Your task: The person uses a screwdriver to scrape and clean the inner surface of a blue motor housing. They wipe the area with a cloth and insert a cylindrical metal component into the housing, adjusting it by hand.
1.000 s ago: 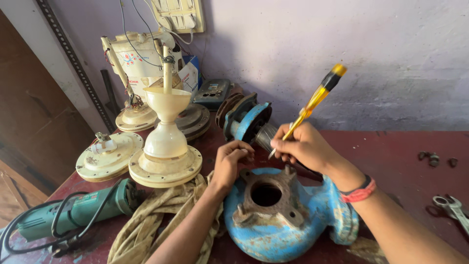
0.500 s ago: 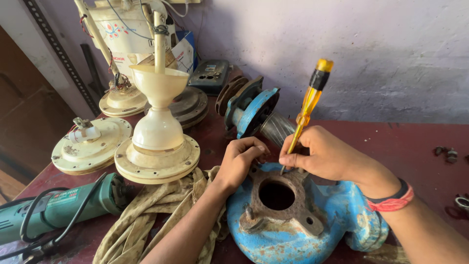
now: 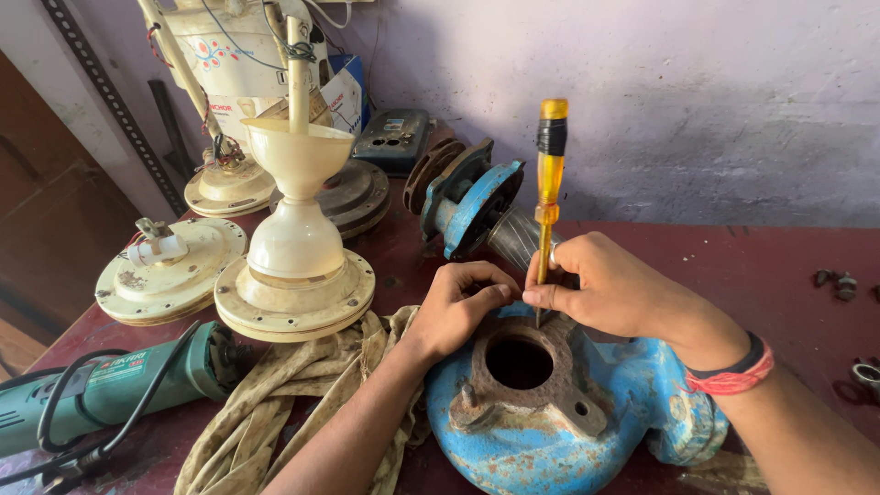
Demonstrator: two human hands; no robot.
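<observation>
Right hand pinched a yellow-handled screwdriver upright, tip down at the rusty flange rim of the blue pump casing on the red tabletop. Left hand curled, fingertips pressed on the flange edge beside the tip. Step looked like prying or working a fastener there; next move likely needed steady downward pressure without slipping. Cream ceiling-fan motor, rag and green angle grinder crowded the left; blue motor part sat just behind.
</observation>
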